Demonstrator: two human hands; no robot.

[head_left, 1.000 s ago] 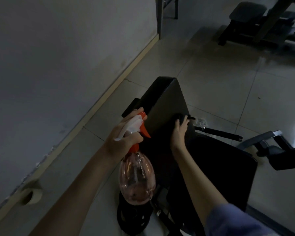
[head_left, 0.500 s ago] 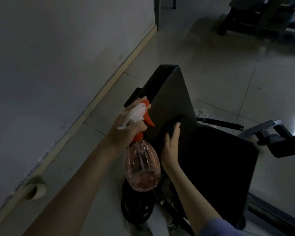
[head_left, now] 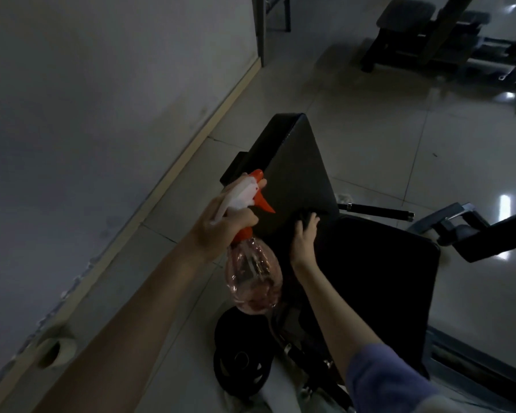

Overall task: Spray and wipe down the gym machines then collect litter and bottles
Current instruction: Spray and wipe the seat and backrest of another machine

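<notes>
While the black backrest pad (head_left: 295, 180) of the gym machine stands where it did, the right hand (head_left: 304, 238) has slid back across its near end, from the left side half a second ago to the right edge by the seat pad (head_left: 379, 278). Its fingers lie fairly flat, pressing what looks like a dark cloth (head_left: 302, 216) against the vinyl. The left hand (head_left: 221, 225) still grips the neck of the clear spray bottle (head_left: 252, 281), just left of the pad, finger by the orange trigger. I read this as wiping strokes in progress, with spraying paused and litter not yet begun.

A grey wall (head_left: 102, 84) fills the left. Glossy floor tiles (head_left: 370, 138) run to another machine (head_left: 423, 31) at the far right. A weight plate (head_left: 239, 365) lies near, below the bottle.
</notes>
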